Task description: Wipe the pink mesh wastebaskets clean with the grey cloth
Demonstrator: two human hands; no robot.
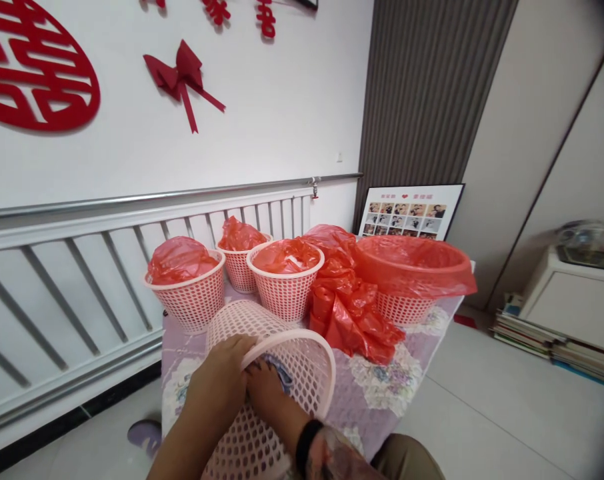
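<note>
Nearest in my feed, a trousered knee shows at the lower edge, beside the right forearm with its black wristband. The left hand grasps the rim of a pink lattice basket, which lies tilted at the near side of the table, mouth turned rightward. The right hand reaches inside that mouth, grasping a bunched blue cloth; its fingers are partly hidden, so I cannot tell how tightly they close. Under the basket I note a lavender floral tablecloth. Just beyond, to the right, lies a heap of red plastic bags. Around it stand a wide red-lined basket at right and three upright red-lined baskets at centre and left. Farther back: a white radiator, a leaning photo board and, on the wall, a red bow.
</note>
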